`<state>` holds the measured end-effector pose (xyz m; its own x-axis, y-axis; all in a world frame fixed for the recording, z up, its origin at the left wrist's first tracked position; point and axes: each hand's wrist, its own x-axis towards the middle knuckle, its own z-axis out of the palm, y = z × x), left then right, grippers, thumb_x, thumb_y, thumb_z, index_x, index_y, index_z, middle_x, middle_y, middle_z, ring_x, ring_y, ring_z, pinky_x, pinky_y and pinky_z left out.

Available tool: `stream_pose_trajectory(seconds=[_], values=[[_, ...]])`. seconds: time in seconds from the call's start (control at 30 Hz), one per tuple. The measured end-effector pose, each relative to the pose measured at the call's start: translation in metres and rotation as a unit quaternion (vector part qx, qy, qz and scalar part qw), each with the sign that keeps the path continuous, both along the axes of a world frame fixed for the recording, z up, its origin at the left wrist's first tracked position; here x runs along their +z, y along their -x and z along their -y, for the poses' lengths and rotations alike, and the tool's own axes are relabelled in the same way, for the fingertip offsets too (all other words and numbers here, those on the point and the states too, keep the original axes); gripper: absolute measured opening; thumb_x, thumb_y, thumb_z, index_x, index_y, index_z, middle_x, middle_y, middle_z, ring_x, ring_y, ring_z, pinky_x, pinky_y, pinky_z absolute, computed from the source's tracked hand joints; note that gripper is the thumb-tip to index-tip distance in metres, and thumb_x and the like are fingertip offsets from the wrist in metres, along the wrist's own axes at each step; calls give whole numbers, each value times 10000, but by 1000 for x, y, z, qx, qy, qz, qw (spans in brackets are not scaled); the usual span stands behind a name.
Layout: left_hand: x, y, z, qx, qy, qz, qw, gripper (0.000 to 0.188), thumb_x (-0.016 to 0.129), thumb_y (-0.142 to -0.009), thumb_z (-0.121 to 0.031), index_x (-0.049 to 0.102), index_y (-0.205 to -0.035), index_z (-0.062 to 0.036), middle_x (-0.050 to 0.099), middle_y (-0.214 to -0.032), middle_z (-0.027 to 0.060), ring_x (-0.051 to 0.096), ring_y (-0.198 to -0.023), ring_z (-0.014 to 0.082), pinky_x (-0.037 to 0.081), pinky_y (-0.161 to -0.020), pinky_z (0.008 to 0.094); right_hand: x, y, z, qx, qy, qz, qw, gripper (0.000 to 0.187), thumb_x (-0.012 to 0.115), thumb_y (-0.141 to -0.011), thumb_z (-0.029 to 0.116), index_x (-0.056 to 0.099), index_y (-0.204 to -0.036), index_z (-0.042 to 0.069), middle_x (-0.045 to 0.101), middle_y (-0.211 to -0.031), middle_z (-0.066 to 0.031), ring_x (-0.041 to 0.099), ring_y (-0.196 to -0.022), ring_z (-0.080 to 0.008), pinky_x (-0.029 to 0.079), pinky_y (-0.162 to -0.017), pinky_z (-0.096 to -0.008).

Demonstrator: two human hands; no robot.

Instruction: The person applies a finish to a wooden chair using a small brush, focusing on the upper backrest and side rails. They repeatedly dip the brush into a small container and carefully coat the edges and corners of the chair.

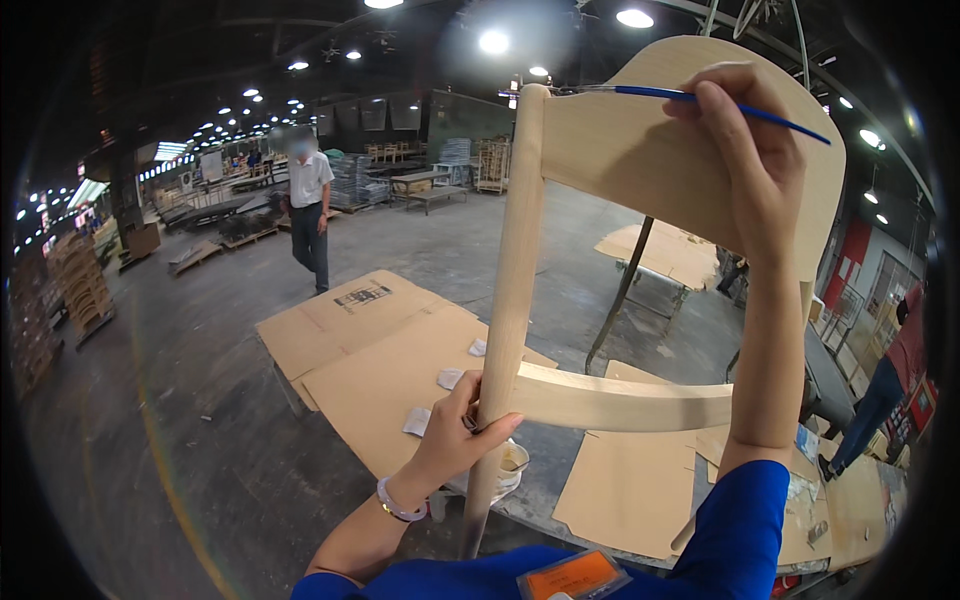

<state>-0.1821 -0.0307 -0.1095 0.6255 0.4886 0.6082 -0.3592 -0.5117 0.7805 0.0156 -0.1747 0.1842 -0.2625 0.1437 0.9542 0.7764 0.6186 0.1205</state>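
Here's the pale wooden chair (610,200) lifted up in front of the worker, its curved backrest (640,150) at the top and one round leg (510,300) running down toward the cardboard-covered table (380,370); the left hand (455,435) wraps low on that leg, fingers clamped around it just below the crosspiece (620,400), likely to steady the frame; the right hand (750,160) is up at the backrest, fingers pinched together on a thin blue brush (730,105), whose fine tip points to where the backrest meets the leg, so it looks like joint touch-up work; a white cup (512,465) sits on the table right behind the leg, handy for dipping perhaps; beyond the chair, a person in a white shirt (310,215) stands on the workshop floor
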Motion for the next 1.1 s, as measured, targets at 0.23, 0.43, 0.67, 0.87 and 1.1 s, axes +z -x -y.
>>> stream_pose_trajectory(seconds=[0.23, 0.43, 0.67, 0.87, 1.1], values=[[3, -6, -4, -18, -4, 35, 999, 482, 792, -920, -143, 540, -1293, 30, 729, -1072, 152, 741, -908, 156, 604, -781, 287, 6, 6, 2, -100, 56, 45, 992, 202, 639, -1047, 104, 696, -1164, -51, 723, -1082, -77, 712, -1070, -161, 524, -948, -277], [0, -10, -5, -13, -4, 26, 1000, 470, 776, -929, -127, 535, -1297, 36, 725, -1080, 152, 739, -923, 148, 604, -786, 285, 2, 10, 0, -111, 62, 27, 992, 161, 635, -1043, 96, 714, -1077, -41, 720, -1037, -66, 695, -1010, -144, 514, -917, -267], [0, -15, -6, -8, 4, 18, 1000, 497, 780, -925, -128, 530, -1320, 42, 723, -1105, 159, 741, -926, 154, 603, -794, 286, 4, 2, -14, -160, -34, 118, 980, 99, 721, -943, 91, 726, -953, -8, 733, -904, -73, 676, -821, -158, 534, -773, -297], [-5, -18, -10, -4, 14, 25, 1000, 504, 789, -919, -136, 531, -1313, 43, 722, -1102, 166, 746, -923, 163, 603, -785, 282, 5, 0, -24, -187, -66, 149, 969, 83, 740, -914, 87, 743, -929, 6, 741, -911, -83, 690, -807, -191, 534, -756, -309], [-7, -15, -13, 6, 15, 19, 1000, 496, 788, -920, -147, 528, -1297, 46, 730, -1066, 166, 750, -898, 166, 606, -763, 284, 1, 3, -32, -191, -68, 143, 969, 92, 764, -896, 91, 771, -956, 22, 744, -908, -76, 700, -809, -186, 538, -753, -304]])
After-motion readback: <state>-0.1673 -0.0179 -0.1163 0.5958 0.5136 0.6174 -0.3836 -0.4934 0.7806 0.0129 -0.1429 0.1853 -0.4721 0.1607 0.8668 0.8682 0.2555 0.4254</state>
